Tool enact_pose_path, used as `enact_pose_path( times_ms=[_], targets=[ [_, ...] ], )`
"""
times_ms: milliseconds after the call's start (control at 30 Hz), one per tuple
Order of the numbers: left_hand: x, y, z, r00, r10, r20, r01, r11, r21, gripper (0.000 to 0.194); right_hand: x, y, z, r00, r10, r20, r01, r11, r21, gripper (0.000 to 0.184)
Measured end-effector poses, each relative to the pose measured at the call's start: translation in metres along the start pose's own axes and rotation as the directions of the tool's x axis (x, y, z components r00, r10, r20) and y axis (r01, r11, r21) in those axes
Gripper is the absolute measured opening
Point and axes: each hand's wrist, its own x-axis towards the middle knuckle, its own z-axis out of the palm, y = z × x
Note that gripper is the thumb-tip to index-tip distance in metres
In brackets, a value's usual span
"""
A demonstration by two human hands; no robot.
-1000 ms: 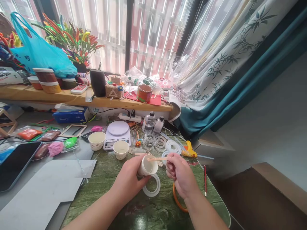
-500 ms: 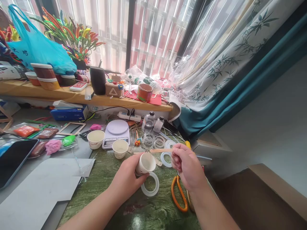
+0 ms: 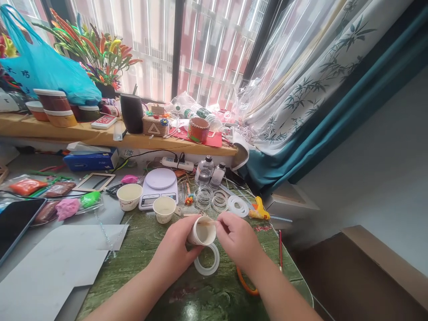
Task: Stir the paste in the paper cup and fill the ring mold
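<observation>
My left hand is wrapped round a small white paper cup, tilted with its mouth toward me. My right hand pinches a thin wooden stick whose tip lies inside the cup's mouth. Just below the cup a white ring lies flat on the green marbled table. Part of an orange-handled pair of scissors shows under my right forearm.
Two more paper cups, a white kitchen scale, clear and white rings, two small bottles, a yellow glue gun and a red pencil lie beyond. White card, clay packets and a tablet are at left.
My right hand has moved left and down, bringing the stick from above the cup back into its mouth. The left hand keeps holding the cup over the white ring.
</observation>
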Motion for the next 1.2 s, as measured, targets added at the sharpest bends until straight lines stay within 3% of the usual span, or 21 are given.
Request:
enact_pose_path(
  times_ms=[100, 200, 333, 433, 733, 967, 1200],
  targets=[
    [0.0, 0.0, 0.0, 1.0, 0.016, 0.005, -0.016, 1.0, 0.003, 0.07, -0.004, 0.002, 0.01, 0.999, 0.013, 0.038, -0.012, 1.0, -0.024, 0.024],
    [0.0, 0.0, 0.001, 1.0, 0.025, 0.001, -0.025, 1.0, 0.005, 0.068, -0.006, 0.006, 0.018, 0.978, 0.17, 0.122, -0.199, 0.936, 0.289, 0.018],
    [0.0, 0.0, 0.001, 1.0, 0.021, -0.014, -0.021, 1.0, 0.009, 0.067, -0.006, 0.012, 0.028, 0.899, 0.38, 0.217, -0.419, 0.605, 0.677, 0.021],
    [-0.001, -0.001, 0.001, 1.0, 0.016, -0.017, -0.016, 1.0, 0.013, 0.068, -0.006, 0.01, 0.027, 0.877, 0.443, 0.185, -0.401, 0.463, 0.791, 0.025],
    [-0.002, 0.0, 0.0, 1.0, 0.014, -0.005, -0.014, 1.0, 0.016, 0.068, -0.001, -0.012, -0.01, 0.889, 0.457, 0.013, -0.27, 0.501, 0.822, 0.025],
    [-0.002, -0.001, -0.001, 1.0, -0.021, 0.022, 0.021, 0.999, 0.028, 0.065, 0.004, -0.019, -0.03, 0.922, 0.376, -0.095, -0.142, 0.555, 0.82, 0.024],
    [-0.003, 0.002, -0.002, 0.999, -0.017, 0.03, 0.016, 1.0, 0.026, 0.063, 0.009, -0.028, -0.052, 0.921, 0.33, -0.205, -0.037, 0.601, 0.798, 0.02]
  ],
)
